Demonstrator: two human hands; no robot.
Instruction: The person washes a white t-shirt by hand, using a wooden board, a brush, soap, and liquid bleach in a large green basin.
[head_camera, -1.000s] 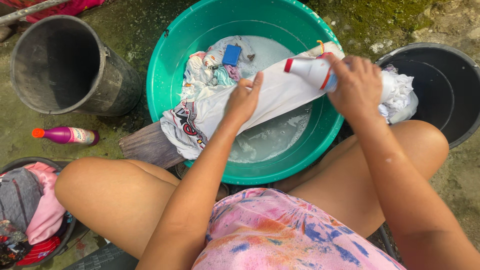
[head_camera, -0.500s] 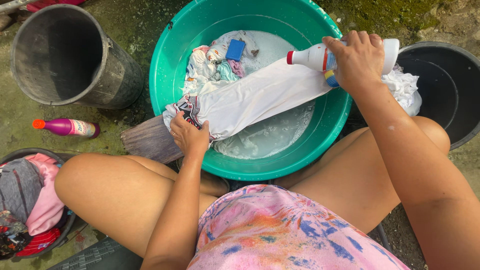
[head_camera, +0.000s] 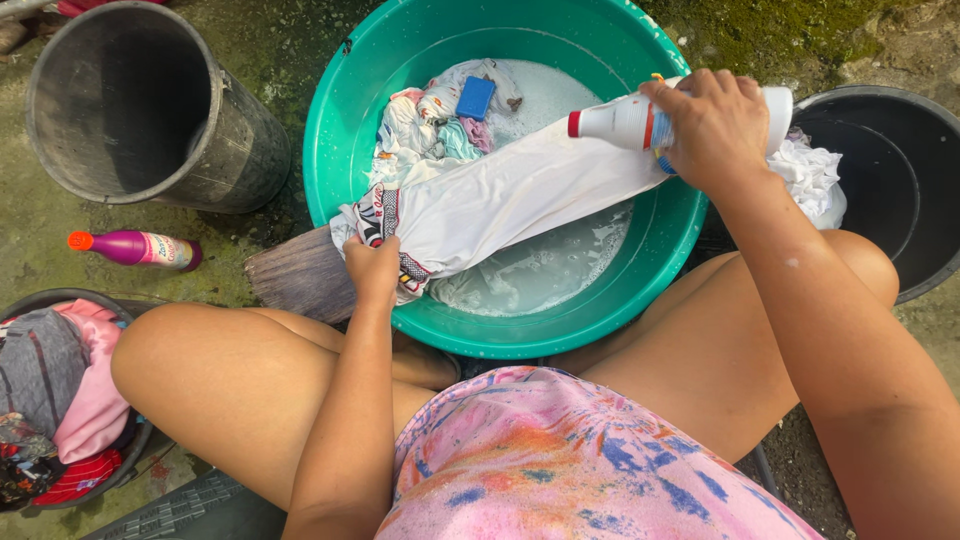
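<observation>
The right hand (head_camera: 715, 130) is clamped around a white plastic bottle with a red cap (head_camera: 630, 120), tipped sideways over a long white printed garment (head_camera: 500, 200). That garment is stretched across the rim of the round green plastic basin (head_camera: 340, 130) of soapy water. The left hand (head_camera: 372, 268) has its fingers closed on the garment's printed end, over a wooden board (head_camera: 290, 280). A blue soap bar (head_camera: 476, 97) sits on the bunched clothes in the basin.
</observation>
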